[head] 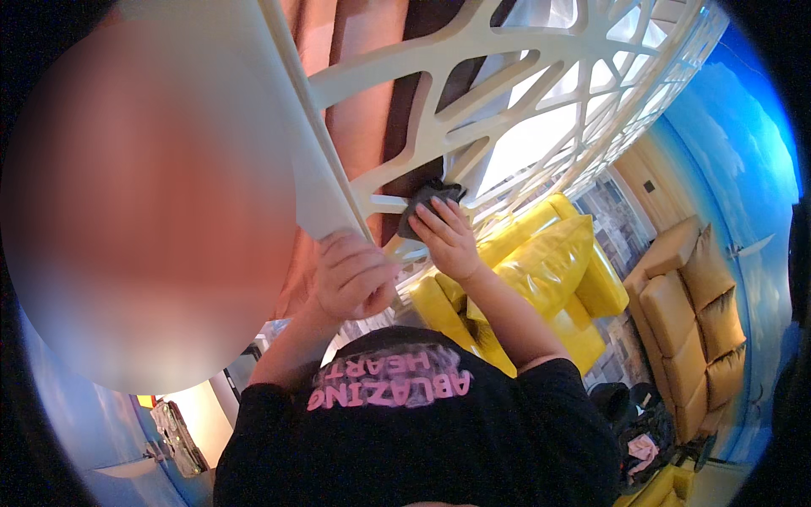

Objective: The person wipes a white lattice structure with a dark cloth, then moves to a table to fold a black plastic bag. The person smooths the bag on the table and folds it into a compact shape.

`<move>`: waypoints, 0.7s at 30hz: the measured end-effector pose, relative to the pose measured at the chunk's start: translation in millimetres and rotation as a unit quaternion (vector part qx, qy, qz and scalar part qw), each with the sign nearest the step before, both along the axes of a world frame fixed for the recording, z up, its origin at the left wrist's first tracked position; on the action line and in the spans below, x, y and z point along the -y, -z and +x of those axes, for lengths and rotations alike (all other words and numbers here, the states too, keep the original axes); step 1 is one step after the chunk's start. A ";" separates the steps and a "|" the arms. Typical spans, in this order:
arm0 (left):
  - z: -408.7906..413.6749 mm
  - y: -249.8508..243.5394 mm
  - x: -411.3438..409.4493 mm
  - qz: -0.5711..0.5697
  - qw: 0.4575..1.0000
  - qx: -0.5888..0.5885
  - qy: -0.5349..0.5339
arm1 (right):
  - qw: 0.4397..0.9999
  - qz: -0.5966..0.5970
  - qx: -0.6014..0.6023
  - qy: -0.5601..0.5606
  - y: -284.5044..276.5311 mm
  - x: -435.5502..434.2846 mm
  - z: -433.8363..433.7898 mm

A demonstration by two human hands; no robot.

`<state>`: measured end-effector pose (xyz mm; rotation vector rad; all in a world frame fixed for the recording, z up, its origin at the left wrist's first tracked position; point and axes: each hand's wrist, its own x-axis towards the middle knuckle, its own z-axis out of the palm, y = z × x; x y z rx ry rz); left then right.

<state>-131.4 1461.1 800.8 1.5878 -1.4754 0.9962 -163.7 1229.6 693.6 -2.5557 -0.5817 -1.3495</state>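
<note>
My right hand (448,239) has its fingers over a dark grey cloth (413,223), bunched against a white lattice screen (437,120). The cloth sits at the lower part of the screen, near one of its openings. My left hand (356,272) is curled and slightly blurred beside the long edge of a white panel (317,184) that borders the lattice. Whether its fingers grip that edge or only rest by it is hard to see. Behind the openings hang salmon-coloured curtains (361,108) with a dark strip between them.
A shiny yellow armchair (545,266) stands close to my right arm. Further right, a tan sofa (678,329) lines a blue sky-painted wall (747,146). Dark bags (646,424) with a pink cloth lie near the sofa. A large blurred patch hides the left side.
</note>
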 end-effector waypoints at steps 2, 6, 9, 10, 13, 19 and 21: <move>-6.4 7.0 -7.6 -0.002 0.999 -0.042 0.007 | 0.999 0.002 0.043 -0.002 -15.2 -1.3 -3.8; -11.4 20.0 -13.1 -0.013 0.996 -0.080 0.024 | 0.995 -0.062 0.020 -0.071 -14.1 -16.9 2.5; -9.3 19.5 -14.8 0.001 0.997 -0.069 0.027 | 0.997 -0.039 -0.040 -0.061 26.9 -19.8 12.9; -8.2 20.8 -16.4 0.003 0.997 -0.075 0.026 | 0.997 -0.013 -0.051 -0.050 35.0 -26.3 10.2; -11.8 31.5 -21.7 0.024 0.995 -0.095 0.024 | 0.990 0.082 -0.114 -0.014 48.7 -61.2 -3.8; -27.4 44.6 -16.5 0.076 0.990 -0.102 0.055 | 0.981 0.030 -0.137 -0.131 83.8 -26.3 -12.5; -27.4 48.9 -10.0 0.071 0.989 -0.114 0.059 | 0.975 0.005 -0.200 -0.092 96.8 -1.7 -19.1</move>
